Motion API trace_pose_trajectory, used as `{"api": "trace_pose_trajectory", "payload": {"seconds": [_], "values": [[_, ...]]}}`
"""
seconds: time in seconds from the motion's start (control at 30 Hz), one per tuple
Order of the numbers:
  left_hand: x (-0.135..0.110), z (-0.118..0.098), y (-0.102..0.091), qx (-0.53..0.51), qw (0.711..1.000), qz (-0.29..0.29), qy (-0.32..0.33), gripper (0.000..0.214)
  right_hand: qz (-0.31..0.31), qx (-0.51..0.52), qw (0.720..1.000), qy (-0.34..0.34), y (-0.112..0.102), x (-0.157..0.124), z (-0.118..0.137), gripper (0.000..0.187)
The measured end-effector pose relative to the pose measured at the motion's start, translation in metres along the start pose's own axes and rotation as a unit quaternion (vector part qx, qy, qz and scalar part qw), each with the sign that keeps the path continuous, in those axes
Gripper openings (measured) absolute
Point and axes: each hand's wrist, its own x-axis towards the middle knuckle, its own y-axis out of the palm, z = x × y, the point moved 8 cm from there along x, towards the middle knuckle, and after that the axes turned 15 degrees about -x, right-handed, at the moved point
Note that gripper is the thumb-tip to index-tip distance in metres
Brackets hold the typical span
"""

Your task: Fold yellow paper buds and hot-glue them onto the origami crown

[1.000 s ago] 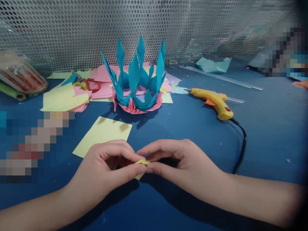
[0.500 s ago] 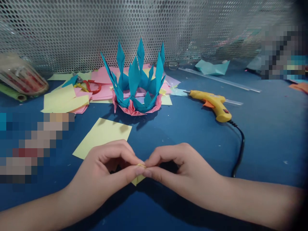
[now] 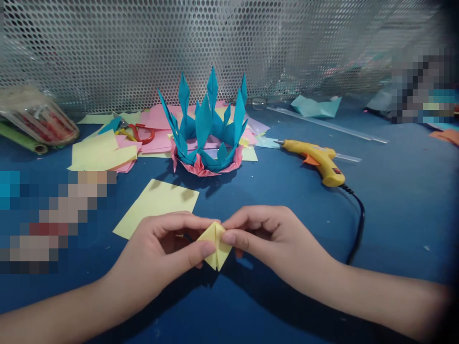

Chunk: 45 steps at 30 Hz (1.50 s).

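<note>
Between my two hands is a small folded yellow paper (image 3: 216, 239), diamond-shaped with a crease down its middle. My left hand (image 3: 161, 246) pinches its left side, thumb in front and fingers behind. The right side is held by my right hand (image 3: 267, 236) in the same kind of pinch. A flat yellow paper sheet (image 3: 154, 205) lies on the table just beyond my left hand. Farther back stands a blue folded-paper crown (image 3: 204, 124) with tall points and a pink paper base (image 3: 201, 167).
A yellow glue gun (image 3: 315, 157) lies at right, its black cord running toward me. Behind it are clear glue sticks (image 3: 322, 123) and a pale blue folded paper (image 3: 316, 106). At left are paper sheets (image 3: 96, 150), red-handled scissors (image 3: 145, 135) and a clear jar (image 3: 43, 117). Perforated metal mesh (image 3: 143, 52) borders the back.
Both hands have shifted their pinch outward and the folded yellow paper now shows its full diamond face. Before, fingertips covered most of it. The view has tilted slightly.
</note>
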Motion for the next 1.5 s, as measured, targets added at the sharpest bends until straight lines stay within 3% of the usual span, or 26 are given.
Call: {"api": "trace_pose_trajectory", "payload": {"seconds": [0.17,0.67,0.87,1.03,1.5], "values": [[-0.001,-0.002,0.004,0.019,1.000,0.016,-0.016,0.012,-0.021,0.082,0.996,0.033,-0.003,-0.001,-0.006,0.019],[0.000,0.002,0.002,0.002,0.999,-0.012,-0.040,0.008,0.006,0.126,0.992,0.021,0.004,-0.002,-0.007,0.016],[-0.002,0.000,-0.002,0.085,0.996,-0.029,-0.017,0.004,0.024,0.047,0.998,-0.030,0.007,-0.003,-0.002,0.021],[-0.003,-0.006,-0.001,0.149,0.988,-0.039,0.028,0.018,0.008,0.002,0.999,-0.041,0.005,-0.005,0.000,0.018],[-0.006,-0.011,0.012,0.201,0.973,0.066,0.095,0.026,0.017,0.007,0.998,0.058,0.006,-0.001,-0.014,0.024]]}}
